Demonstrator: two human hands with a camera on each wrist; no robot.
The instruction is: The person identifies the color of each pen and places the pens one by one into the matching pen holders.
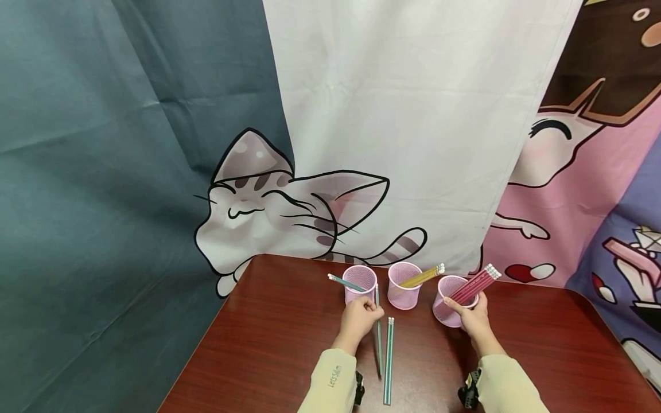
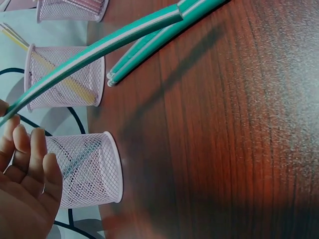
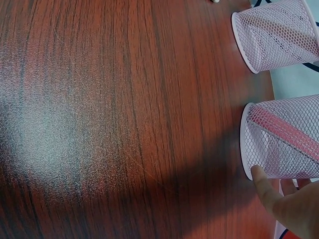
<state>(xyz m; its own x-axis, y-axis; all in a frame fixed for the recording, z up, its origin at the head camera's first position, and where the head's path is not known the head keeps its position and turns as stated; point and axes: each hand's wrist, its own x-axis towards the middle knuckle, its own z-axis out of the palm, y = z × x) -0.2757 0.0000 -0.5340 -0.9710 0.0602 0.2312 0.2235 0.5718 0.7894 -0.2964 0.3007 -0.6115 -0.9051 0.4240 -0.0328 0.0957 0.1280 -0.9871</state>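
Note:
My left hand (image 1: 357, 321) pinches a green striped pencil (image 1: 379, 347) near its eraser end, in front of the left pink mesh cup (image 1: 360, 272). In the left wrist view this pencil (image 2: 94, 54) slants over the table, casting a shadow. One green pencil (image 1: 345, 282) leans inside the left cup. Two more green pencils (image 1: 389, 361) lie side by side on the table. My right hand (image 1: 478, 322) holds the right pink mesh cup (image 1: 446, 310), which contains a bundle of red pencils (image 1: 472, 288). A finger presses low on its mesh in the right wrist view.
Between the two outer cups stands a middle pink mesh cup (image 1: 404, 297) with yellow pencils (image 1: 420, 277) leaning right. All stand near the far edge of the dark red wooden table (image 1: 258, 344). A printed cloth curtain (image 1: 413, 115) hangs behind it.

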